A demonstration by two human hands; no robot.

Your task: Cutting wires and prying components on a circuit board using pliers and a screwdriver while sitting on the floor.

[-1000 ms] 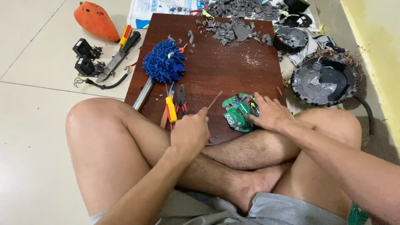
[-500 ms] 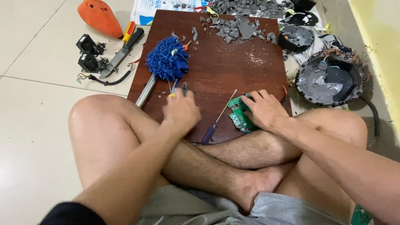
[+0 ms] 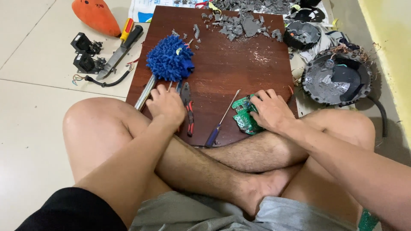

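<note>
Left hand (image 3: 168,104) now curled over pliers (image 3: 187,107) on brown board (image 3: 239,55), tiled floor (image 3: 34,107) around.

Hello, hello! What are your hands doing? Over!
Left hand on pliers. Right hand on green circuit board. Screwdriver lies between.

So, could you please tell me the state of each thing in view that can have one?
left hand: resting on the pliers' near end, fingers curled
right hand: pressing down on the circuit board
green circuit board: bare, flat on the wooden board
pliers: lying flat, jaws closed
screwdriver: lying loose, untouched
round grey housing: opened, broken
grey plastic fragments: scattered, shattered
wooden board: flat on the floor
</note>
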